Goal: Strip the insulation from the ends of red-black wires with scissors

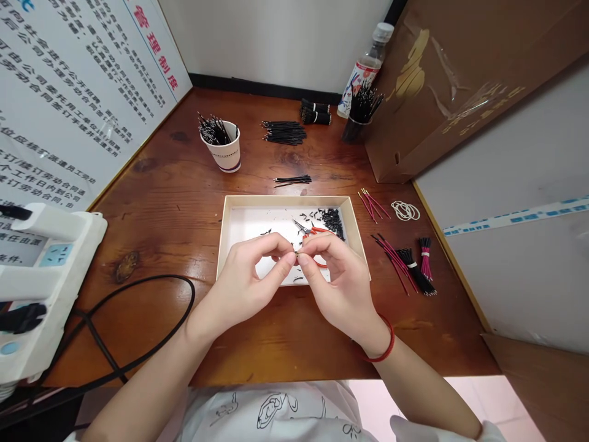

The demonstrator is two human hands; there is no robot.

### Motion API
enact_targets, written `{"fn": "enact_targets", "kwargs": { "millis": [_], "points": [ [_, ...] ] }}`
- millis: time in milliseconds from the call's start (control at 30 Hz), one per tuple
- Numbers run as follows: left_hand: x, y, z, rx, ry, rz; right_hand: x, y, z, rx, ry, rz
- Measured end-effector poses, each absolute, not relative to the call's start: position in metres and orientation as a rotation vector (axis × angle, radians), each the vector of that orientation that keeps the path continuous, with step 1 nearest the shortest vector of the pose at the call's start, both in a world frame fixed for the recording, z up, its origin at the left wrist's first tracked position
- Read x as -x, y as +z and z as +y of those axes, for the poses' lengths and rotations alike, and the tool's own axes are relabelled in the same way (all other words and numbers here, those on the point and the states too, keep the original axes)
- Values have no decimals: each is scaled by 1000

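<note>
My left hand point(257, 267) and my right hand point(335, 267) meet over the front of a shallow box point(288, 201) with a white inside. Thumb and forefinger are pinched on each side, tip to tip, around a tiny dark piece point(297, 253) mostly hidden by the fingertips and too small to name. Behind the right fingers lies a pair of cutters point(304, 228) with red handles, partly covered by that hand. A pile of short black scraps point(332, 222) fills the box's right corner, and a few more are scattered on its floor.
Black wires fill a paper cup point(226, 153) and a dark cup point(356, 127). Loose black wires point(284, 132) lie behind the box. At right are magenta wires point(398, 264), tied bundles point(426, 258) and rubber bands point(405, 210). A bottle point(363, 73), carton point(432, 80), power strip point(59, 282) and cable point(184, 279) surround them.
</note>
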State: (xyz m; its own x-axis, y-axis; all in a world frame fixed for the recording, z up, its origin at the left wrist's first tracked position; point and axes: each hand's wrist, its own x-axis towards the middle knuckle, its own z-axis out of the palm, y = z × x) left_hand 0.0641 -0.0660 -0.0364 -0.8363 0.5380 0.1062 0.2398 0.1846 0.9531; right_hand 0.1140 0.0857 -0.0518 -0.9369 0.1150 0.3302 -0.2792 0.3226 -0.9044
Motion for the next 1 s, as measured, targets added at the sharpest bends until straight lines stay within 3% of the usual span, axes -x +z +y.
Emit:
{"fn": "enact_targets", "kwargs": {
  "millis": [133,433,633,800,1000],
  "points": [
    [-66,-38,-64,-680,1749,2232,-115,-51,83,-207,1398,-2286],
    [-68,-44,-60,-1049,1559,2767,-111,-54,86,-291,1082,-2354],
    [-64,-44,-65,-1176,1570,2775,-109,-51,99,-254,956,-2393],
    [-59,-40,-78,-859,1767,2710,-98,-46,138,178,856,-2273],
    [-60,-48,-71,-792,1847,2621,-95,-50,146,84,893,-2508]
  ]
}}
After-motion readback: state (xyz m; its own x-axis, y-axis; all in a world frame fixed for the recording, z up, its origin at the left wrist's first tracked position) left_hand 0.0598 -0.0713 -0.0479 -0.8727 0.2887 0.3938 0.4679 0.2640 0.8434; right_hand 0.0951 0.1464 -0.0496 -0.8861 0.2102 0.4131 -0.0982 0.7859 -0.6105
